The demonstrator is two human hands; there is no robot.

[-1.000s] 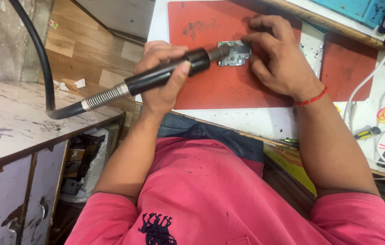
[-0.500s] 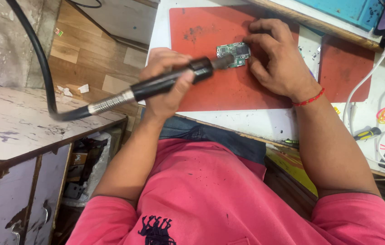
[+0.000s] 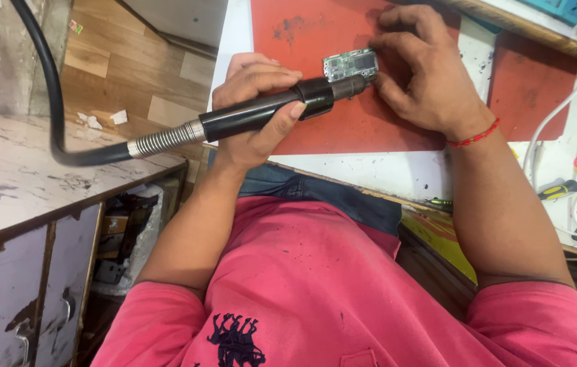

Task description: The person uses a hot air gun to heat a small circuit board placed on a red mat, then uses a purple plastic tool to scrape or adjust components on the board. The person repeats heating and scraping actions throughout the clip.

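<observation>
Left hand (image 3: pixel 254 112) grips black hot-air handpiece (image 3: pixel 268 112), nozzle touching small green circuit board (image 3: pixel 351 65) on red mat (image 3: pixel 343 129). Right hand (image 3: pixel 424 75) pins the board's edge. Heating step in hand; next calls for steady nozzle.

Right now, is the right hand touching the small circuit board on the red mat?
Touching. The head view shows the right hand with fingertips pressed on the right edge of the circuit board, pinning it to the red mat.
</observation>
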